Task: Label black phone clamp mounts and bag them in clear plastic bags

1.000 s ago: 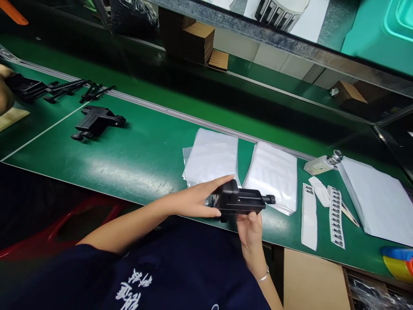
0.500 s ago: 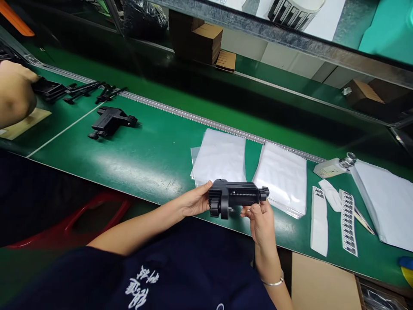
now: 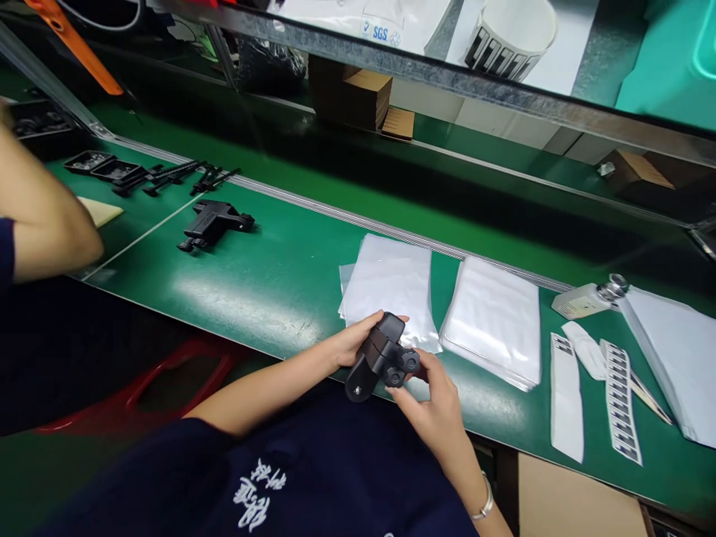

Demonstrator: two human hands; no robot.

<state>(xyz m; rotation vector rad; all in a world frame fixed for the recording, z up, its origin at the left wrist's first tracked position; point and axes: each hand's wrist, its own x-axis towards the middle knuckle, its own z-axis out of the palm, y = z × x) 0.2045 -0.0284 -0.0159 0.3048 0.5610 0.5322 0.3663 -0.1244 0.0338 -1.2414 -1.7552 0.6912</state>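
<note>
So over near the counter's [image 3: 285, 276] back edge, toward the left, a loose black part [image 3: 212, 224] lay on its own. Moving right, the left hand [image 3: 350, 343] was curled around the body of the black clamp-like part [image 3: 376, 358], thumb near the top, other fingers mostly hidden. That part was held up by the counter's front edge, knobs [image 3: 395, 377] facing right. Looked like stiff molded plastic to me: fairly light, not too fragile, maybe slick on the smooth faces. I'd have gripped the chunky body and only steadied the knobs, since they might've turned. The right hand [image 3: 430, 399] had thumb and fingertips pinched in on those knobs, with a stack of clear bags [image 3: 495, 321] beyond it.
</note>
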